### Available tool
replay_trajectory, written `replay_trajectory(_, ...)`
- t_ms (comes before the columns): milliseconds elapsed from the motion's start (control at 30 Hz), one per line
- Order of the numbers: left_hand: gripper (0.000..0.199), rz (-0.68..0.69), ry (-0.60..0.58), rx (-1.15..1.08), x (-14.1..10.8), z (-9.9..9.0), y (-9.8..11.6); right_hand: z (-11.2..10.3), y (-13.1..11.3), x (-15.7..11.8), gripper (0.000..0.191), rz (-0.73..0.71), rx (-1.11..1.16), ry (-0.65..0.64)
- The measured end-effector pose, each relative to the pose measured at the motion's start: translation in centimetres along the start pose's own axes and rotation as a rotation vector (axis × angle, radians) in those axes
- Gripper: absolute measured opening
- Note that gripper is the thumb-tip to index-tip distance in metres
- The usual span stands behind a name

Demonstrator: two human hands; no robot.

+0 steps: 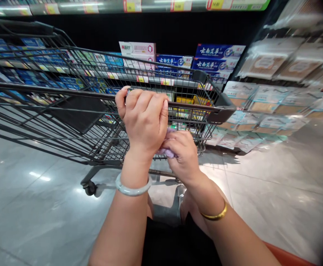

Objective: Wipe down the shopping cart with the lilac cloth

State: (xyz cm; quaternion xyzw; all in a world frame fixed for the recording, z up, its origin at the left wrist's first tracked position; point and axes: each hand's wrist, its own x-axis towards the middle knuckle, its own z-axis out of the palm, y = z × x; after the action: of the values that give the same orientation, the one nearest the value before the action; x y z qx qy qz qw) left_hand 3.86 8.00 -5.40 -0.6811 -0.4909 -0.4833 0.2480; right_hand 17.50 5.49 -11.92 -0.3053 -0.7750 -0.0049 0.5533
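Observation:
A black wire shopping cart [95, 95] stands sideways across the view, its long top rail running left to right. My left hand [145, 118] is wrapped over that rail, knuckles up, with a pale bangle on the wrist. Just below and to the right, my right hand [183, 153] closes around a crumpled purple cloth [167, 152], which shows on the left side of the fingers. A gold bangle circles the right wrist. Part of the cloth is hidden behind the left hand and the right fingers.
Behind the cart, a shelf holds pink boxes [139, 55] and dark blue boxes [218, 62] beneath a rail of price tags [133, 5]. Packaged goods [267, 98] hang on hooks at right. A cart wheel [89, 188] rests on the glossy tiled floor [39, 214].

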Motion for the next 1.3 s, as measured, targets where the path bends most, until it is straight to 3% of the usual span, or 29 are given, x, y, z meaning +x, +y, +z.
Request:
replay_trajectory(167,0.027,-0.016,0.014,-0.09,0.0,0.2,-0.1,-1.0,0.3,0.4,0.018,0.047,-0.108,0.364)
replay_trajectory(233,0.027,-0.027,0.008,-0.111,0.0,0.2,0.0,-0.9,0.5,0.4,0.02,0.063,-0.11,0.329)
replay_trajectory(333,0.026,-0.044,0.001,-0.125,0.0,0.2,0.0,-0.2,0.3,0.2,0.018,0.052,-0.074,0.073)
replay_trajectory(400,0.026,-0.058,-0.009,-0.146,0.0,0.2,0.0,-0.1,0.1,0.1,0.018,0.033,-0.043,0.018)
replay_trajectory(533,0.026,-0.041,0.002,-0.129,0.1,0.2,0.0,-1.1,0.3,0.4,0.021,0.007,-0.099,0.294)
replay_trajectory(600,0.025,-0.032,0.012,-0.119,0.1,0.2,0.0,-1.8,0.7,0.7,0.021,0.027,-0.168,0.373)
replay_trajectory(800,0.024,-0.014,0.028,-0.098,0.0,0.2,-0.1,-2.1,1.2,0.7,0.022,0.048,-0.176,0.205)
replay_trajectory(1000,0.024,0.011,0.041,-0.067,0.1,0.3,-0.1,-3.6,2.2,1.1,0.013,0.036,-0.242,0.502)
replay_trajectory(1200,0.032,-0.088,-0.016,-0.164,0.4,0.0,0.4,-2.5,1.8,0.8,0.022,0.035,-0.163,0.291)
replay_trajectory(1300,0.033,-0.065,-0.038,-0.167,0.5,-0.1,1.2,-2.6,1.4,1.0,0.021,0.009,-0.143,0.347)
